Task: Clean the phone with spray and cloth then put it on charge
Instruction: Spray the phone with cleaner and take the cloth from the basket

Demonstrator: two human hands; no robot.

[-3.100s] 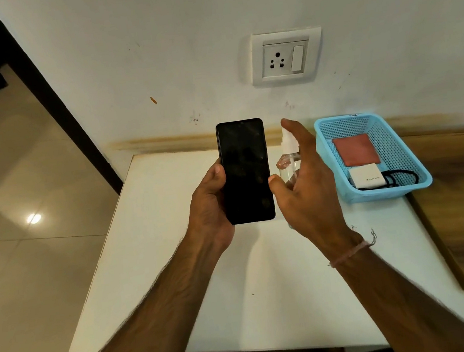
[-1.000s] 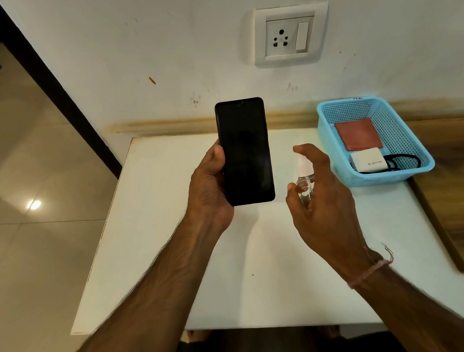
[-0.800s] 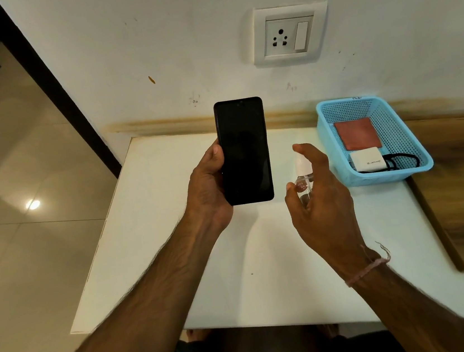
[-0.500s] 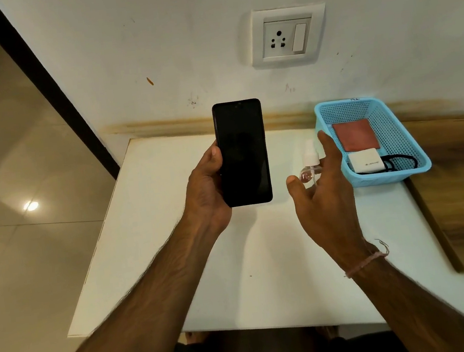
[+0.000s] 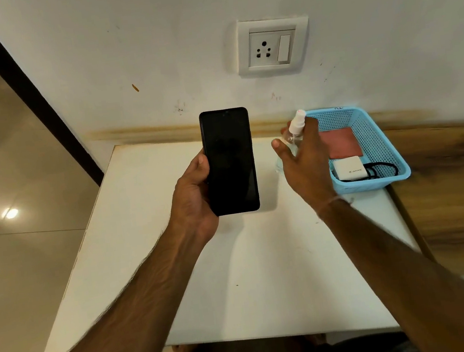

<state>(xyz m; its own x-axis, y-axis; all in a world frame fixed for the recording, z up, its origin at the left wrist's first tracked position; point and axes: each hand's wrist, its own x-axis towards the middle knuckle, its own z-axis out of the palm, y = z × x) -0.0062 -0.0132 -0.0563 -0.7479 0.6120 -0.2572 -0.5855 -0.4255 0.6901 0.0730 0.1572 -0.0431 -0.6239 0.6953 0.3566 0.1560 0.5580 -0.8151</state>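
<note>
Left hand [image 5: 194,192] grips the phone [image 5: 229,161] upright above the table [image 5: 235,263]; right hand [image 5: 302,161] lies around the spray bottle [image 5: 296,127] beside the basket [image 5: 378,140], grip indeterminate; spraying step apparently closing; next move: take the cloth [image 5: 340,143] from the basket.

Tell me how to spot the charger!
Find the wall socket, then look down and right to the blue basket on the white table. Inside, at its near end, lies the charger: a small white block, unlike the flat red cloth behind it and the black cable beside it.
</note>
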